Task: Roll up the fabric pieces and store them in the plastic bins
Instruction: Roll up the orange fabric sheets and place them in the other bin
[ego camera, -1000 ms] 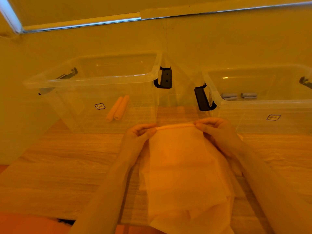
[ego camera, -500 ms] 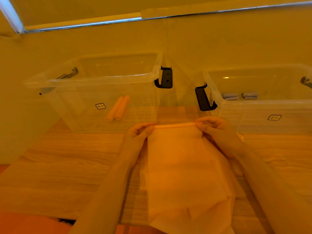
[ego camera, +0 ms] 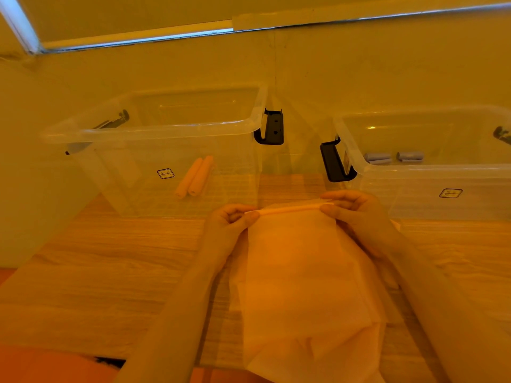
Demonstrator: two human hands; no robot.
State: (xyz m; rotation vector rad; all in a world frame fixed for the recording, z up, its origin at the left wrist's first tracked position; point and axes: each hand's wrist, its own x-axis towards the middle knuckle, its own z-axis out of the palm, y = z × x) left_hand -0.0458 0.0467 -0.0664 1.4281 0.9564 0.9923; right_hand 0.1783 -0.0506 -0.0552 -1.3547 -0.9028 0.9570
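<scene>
Two bins sit on the bench (ego camera: 110, 272) behind the fingers (ego camera: 250, 217). The left bin (ego camera: 154, 128) holds two rolls (ego camera: 195, 176). The right bin (ego camera: 431, 172) holds more rolls (ego camera: 394, 157).

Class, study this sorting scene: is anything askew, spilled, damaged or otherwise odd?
Nothing stands out. Both hands, left hand and right hand, pinch the far rolled edge of the orange fabric. Two orange rolls lie in the left bin, grey rolls in the right bin.

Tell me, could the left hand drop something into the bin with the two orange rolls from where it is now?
Probably yes. The left bin has no lid and stands just beyond the left hand, with nothing between them. But that hand and the right hand are both pinching the fabric piece, so it is busy for now.
</scene>
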